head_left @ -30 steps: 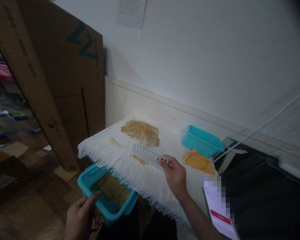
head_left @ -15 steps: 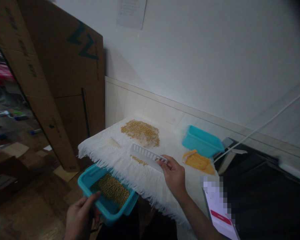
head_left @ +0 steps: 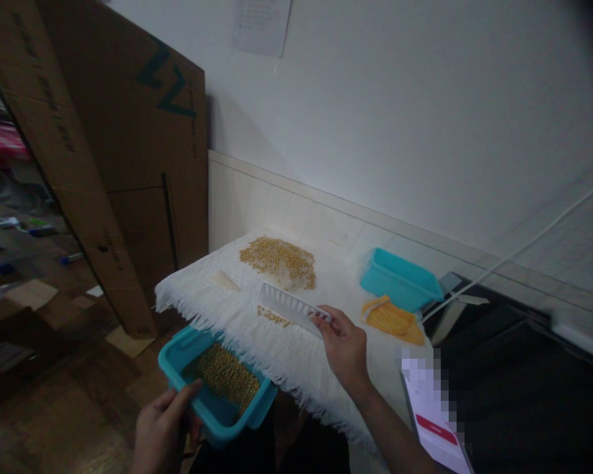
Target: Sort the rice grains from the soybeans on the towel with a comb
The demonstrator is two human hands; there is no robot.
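Observation:
My left hand (head_left: 165,421) grips the near-left rim of a teal plastic bin (head_left: 217,421), its thumb over the edge. Yellow soybeans (head_left: 227,378) cover much of the bin's floor; the bin sits just below the table's fringed front edge. In my right hand (head_left: 343,342) is one end of a white slotted plastic strip (head_left: 289,304), held on edge against the cloth. A few loose soybeans (head_left: 273,317) lie along its near side. Behind the strip, a wide pile of soybeans (head_left: 279,260) is spread on the white tablecloth (head_left: 247,303).
At the table's right stand a second teal bin (head_left: 400,280) and a yellow cloth item (head_left: 393,320). A phone-like screen (head_left: 435,421) lies near the right front. A tall cardboard box (head_left: 128,164) rises at the left; a white cable (head_left: 524,243) crosses the right side.
The teal bin and my left hand have shifted very slightly to the right. My right hand and the strip stay almost where they were, beside the few beans.

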